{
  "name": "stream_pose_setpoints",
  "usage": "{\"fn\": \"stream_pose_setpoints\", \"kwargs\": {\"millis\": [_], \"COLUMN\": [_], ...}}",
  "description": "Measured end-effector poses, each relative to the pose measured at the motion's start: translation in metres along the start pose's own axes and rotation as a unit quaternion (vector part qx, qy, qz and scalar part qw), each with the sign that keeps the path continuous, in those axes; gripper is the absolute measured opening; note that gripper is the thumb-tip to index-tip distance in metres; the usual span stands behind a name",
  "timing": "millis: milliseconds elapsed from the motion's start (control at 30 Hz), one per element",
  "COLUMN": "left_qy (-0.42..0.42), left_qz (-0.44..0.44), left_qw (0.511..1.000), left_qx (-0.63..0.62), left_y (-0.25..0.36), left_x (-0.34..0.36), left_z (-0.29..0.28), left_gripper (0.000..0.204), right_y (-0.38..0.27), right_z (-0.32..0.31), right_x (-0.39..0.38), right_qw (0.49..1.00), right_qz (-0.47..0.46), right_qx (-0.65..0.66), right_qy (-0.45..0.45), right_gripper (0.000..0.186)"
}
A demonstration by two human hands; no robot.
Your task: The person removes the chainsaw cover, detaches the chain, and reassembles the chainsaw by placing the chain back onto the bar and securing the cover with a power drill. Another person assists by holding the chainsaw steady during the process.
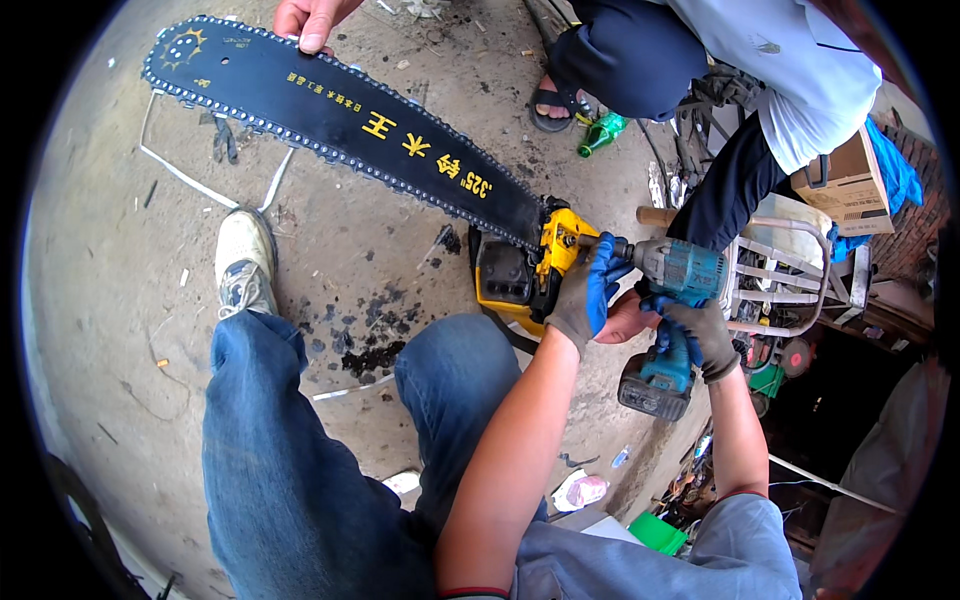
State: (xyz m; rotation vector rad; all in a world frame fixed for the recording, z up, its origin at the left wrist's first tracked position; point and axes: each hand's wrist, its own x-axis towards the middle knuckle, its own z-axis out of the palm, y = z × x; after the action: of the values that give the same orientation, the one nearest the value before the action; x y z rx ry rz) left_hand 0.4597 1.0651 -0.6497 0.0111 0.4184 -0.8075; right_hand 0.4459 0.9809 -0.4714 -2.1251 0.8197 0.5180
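Note:
A chainsaw with a yellow and black body (505,272) lies on the ground ahead of me, its long black guide bar (330,105) with the chain round its edge pointing to the far left. My right hand (700,330), in a grey and blue glove, grips the handle of a teal cordless impact driver (690,270). The driver's nose faces the saw body. My left hand (585,295), gloved alike, is closed round the front of the driver, beside the yellow part. Its inner fingers are partly hidden. A co-worker's bare hand (318,22) holds the bar's upper edge; another bare hand (625,318) shows below the driver.
The co-worker crouches at the far right, a sandal (552,105) on the concrete floor. A green bottle (602,133), a metal-framed chair (775,285) and a cardboard box (848,185) stand or lie there. Dark oil stains (370,355) and a white strap (185,182) mark the floor.

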Motion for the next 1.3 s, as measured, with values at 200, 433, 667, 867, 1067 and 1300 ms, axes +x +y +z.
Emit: {"fn": "stream_pose_setpoints", "kwargs": {"millis": [200, 433, 667, 867, 1067, 1300], "left_qy": [-0.020, -0.030, -0.026, -0.033, -0.033, -0.053], "left_qz": [-0.007, 0.000, 0.002, 0.015, 0.021, -0.004], "left_qw": [1.000, 0.998, 0.993, 0.991, 0.985, 0.973], "left_qx": [-0.021, -0.061, -0.114, -0.130, -0.166, -0.226], "left_y": [0.006, 0.004, 0.001, -0.002, -0.008, -0.017], "left_x": [0.002, 0.006, 0.010, 0.008, 0.012, 0.020], "left_z": [0.003, 0.002, 0.002, 0.001, -0.006, -0.018], "left_gripper": [0.057, 0.050, 0.047, 0.048, 0.043, 0.035], "right_y": [-0.023, -0.048, -0.077, -0.092, -0.054, -0.004], "right_z": [-0.004, -0.015, -0.013, -0.010, 0.000, 0.015], "right_x": [0.006, 0.025, 0.033, 0.037, 0.024, -0.003], "right_qw": [0.999, 0.974, 0.961, 0.953, 0.952, 0.995], "right_qz": [-0.032, -0.117, -0.087, -0.069, -0.132, -0.024], "right_qx": [-0.034, -0.178, -0.240, -0.267, -0.269, -0.100], "right_qy": [-0.023, -0.078, -0.108, -0.125, -0.061, -0.009], "right_gripper": [0.034, 0.045, 0.041, 0.041, 0.040, 0.039]}}
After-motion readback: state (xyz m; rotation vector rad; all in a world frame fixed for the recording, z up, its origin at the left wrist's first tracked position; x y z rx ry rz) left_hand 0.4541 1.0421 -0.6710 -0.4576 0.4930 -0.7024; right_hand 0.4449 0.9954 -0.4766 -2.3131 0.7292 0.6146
